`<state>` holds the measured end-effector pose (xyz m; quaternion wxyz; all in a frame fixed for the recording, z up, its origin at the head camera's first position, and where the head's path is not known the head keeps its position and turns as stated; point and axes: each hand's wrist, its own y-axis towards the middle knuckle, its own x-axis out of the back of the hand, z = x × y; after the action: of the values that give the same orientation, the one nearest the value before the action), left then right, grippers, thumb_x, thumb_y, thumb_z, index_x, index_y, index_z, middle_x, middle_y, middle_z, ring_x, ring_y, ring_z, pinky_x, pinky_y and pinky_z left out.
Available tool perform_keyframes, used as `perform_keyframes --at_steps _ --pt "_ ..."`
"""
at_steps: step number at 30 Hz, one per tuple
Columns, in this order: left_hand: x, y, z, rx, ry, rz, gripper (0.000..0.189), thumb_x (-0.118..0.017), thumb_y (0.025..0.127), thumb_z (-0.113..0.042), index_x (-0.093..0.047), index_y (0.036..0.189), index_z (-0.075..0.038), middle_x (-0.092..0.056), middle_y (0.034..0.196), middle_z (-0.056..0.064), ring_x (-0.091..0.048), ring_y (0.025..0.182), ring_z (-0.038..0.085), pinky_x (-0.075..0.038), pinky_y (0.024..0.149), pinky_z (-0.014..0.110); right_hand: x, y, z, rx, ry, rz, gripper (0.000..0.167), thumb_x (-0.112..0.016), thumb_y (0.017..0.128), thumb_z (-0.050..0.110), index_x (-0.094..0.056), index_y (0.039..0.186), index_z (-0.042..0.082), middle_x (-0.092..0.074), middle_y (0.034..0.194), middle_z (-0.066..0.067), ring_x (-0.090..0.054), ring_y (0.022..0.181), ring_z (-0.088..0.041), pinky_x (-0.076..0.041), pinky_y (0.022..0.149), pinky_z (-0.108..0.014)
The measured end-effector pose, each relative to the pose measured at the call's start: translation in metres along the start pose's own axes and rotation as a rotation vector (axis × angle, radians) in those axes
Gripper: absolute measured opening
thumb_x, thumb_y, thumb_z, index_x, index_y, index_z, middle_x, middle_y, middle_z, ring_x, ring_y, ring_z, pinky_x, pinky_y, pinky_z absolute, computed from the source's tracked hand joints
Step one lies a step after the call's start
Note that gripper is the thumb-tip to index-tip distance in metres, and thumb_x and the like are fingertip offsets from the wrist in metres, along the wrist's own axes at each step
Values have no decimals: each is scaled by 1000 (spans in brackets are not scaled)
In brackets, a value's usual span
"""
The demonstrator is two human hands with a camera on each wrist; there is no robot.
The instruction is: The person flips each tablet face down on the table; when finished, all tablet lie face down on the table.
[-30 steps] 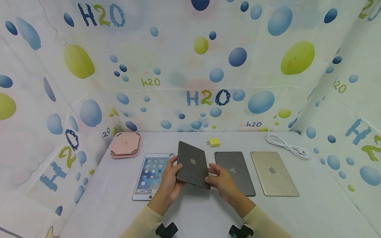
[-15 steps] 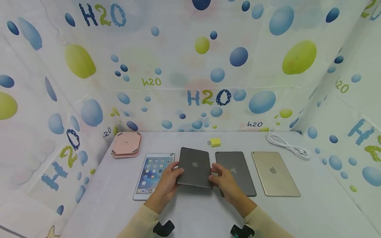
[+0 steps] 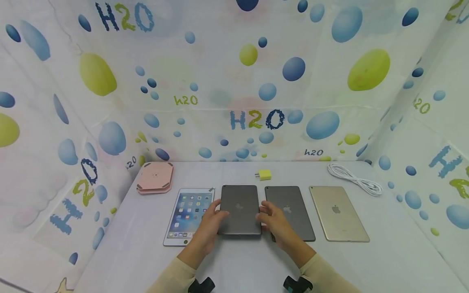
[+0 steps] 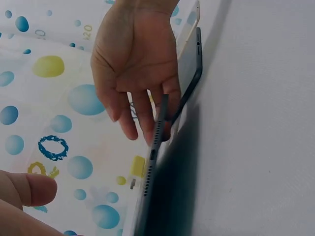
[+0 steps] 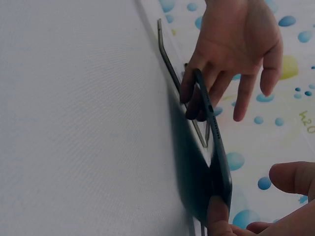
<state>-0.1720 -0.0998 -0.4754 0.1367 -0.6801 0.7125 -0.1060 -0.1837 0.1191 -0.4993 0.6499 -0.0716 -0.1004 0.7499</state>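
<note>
A dark grey tablet (image 3: 239, 211), back upward, is held low over the white table (image 3: 234, 268), its shadow showing beneath it in both wrist views. My left hand (image 3: 207, 226) supports its left edge, fingers under it. On the opposite edge, my right hand (image 3: 276, 224) does the same. Both thumbs stand off the tablet's back in the wrist views. Left of it lies a white tablet (image 3: 188, 215), screen lit with app icons and partly covered by my left hand. A second dark grey tablet (image 3: 293, 203) lies to the right, partly behind my right hand.
A gold tablet (image 3: 338, 215) lies face down at the right. Behind are a yellow charger plug (image 3: 264, 175), a bundled white cable (image 3: 353, 179) and a pink octagonal box (image 3: 155, 177). Patterned cloth walls (image 3: 212, 61) rise around the back and sides.
The dark grey tablet has come down toward the table and turned from tilted to nearly level and straight. Both hands have moved down with it; both thumbs have lifted off.
</note>
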Motion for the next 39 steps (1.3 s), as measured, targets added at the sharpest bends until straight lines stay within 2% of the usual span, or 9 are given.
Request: perform_keyframes --at_steps 7,13,18,33,39 --pt "2 -4 -3 1 43 8 71 -55 99 -21 -23 161 -9 -34 155 30 -28 146 50 -18 118 69 -2 0 0 -23 -32 -3 69 -64 95 11 -32 154 -4 -43 152 -29 -50 134 -43 -50 100 -54" --pt "6 -4 -4 -3 55 33 70 -54 99 -22 -24 160 -8 -31 159 28 -26 148 49 -20 120 64 -3 0 0 -16 -68 -3 72 -66 92 11 -33 155 -2 -42 153 -28 -53 131 -41 -51 99 -53" --pt "8 -4 -3 -14 68 38 68 -54 99 -23 -27 159 -8 -28 161 27 -26 149 48 -22 120 63 -6 -3 2 -12 -105 0 75 -67 92 13 -32 156 -2 -38 157 -28 -46 137 -44 -50 101 -56" --pt "10 -6 3 -9 39 42 63 -52 101 -22 -30 157 -6 -36 158 26 -30 148 46 -26 118 65 -9 -8 5 -12 -183 13 72 -66 93 17 -34 155 -1 -34 158 -30 -38 142 -49 -45 105 -63" --pt "10 -8 4 -33 22 29 62 -52 100 -20 -32 156 -4 -39 156 26 -33 147 45 -26 117 66 -8 -7 7 10 -189 10 74 -67 93 16 -32 156 0 -33 159 -30 -33 145 -50 -41 107 -66"
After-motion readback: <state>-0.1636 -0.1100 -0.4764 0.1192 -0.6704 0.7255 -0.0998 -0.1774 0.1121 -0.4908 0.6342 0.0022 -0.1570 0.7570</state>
